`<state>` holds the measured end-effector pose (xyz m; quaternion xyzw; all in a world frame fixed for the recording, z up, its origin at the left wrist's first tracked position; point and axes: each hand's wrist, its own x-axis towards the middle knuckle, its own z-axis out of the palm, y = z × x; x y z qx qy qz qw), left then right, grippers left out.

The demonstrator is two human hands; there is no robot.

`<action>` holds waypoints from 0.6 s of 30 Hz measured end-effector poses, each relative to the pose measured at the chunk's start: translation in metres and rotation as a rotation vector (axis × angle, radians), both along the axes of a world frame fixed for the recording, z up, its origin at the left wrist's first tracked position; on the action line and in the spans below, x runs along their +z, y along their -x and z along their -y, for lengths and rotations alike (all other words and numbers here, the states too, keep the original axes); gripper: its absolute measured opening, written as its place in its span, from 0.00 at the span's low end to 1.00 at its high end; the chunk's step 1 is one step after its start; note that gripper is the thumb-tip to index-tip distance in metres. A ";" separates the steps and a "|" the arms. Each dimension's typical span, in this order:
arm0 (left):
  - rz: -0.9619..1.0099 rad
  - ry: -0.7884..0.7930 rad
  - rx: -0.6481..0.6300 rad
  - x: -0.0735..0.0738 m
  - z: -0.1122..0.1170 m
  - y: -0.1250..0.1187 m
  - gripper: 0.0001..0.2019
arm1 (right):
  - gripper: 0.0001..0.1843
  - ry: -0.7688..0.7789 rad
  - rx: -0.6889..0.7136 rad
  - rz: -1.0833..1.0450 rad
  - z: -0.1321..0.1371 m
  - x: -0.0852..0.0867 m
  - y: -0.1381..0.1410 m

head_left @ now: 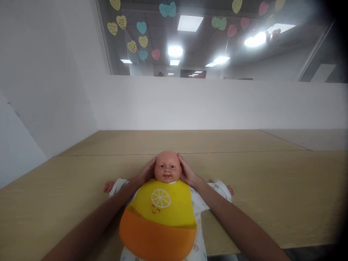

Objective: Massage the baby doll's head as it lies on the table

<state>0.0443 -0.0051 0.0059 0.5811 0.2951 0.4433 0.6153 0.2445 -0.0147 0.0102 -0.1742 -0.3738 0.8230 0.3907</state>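
Observation:
A baby doll (167, 168) lies on its back on the wooden table (272, 188), head away from me. It wears a white patterned outfit and a yellow and orange bib (159, 217) with a lemon-slice print. My left hand (146, 172) cups the left side of the doll's head. My right hand (186, 170) cups the right side. Fingers of both hands curve behind the head and neck, partly hidden. The doll's arms spread out to both sides.
The light wooden table runs to a white wall at the back and left. Above the wall a glass pane (217, 36) carries several paper hearts. The table's front edge (299, 244) lies at the lower right.

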 end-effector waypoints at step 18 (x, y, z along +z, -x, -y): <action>0.098 0.307 -0.050 -0.013 -0.009 0.012 0.39 | 0.17 -0.068 -0.362 -0.031 -0.009 -0.007 -0.002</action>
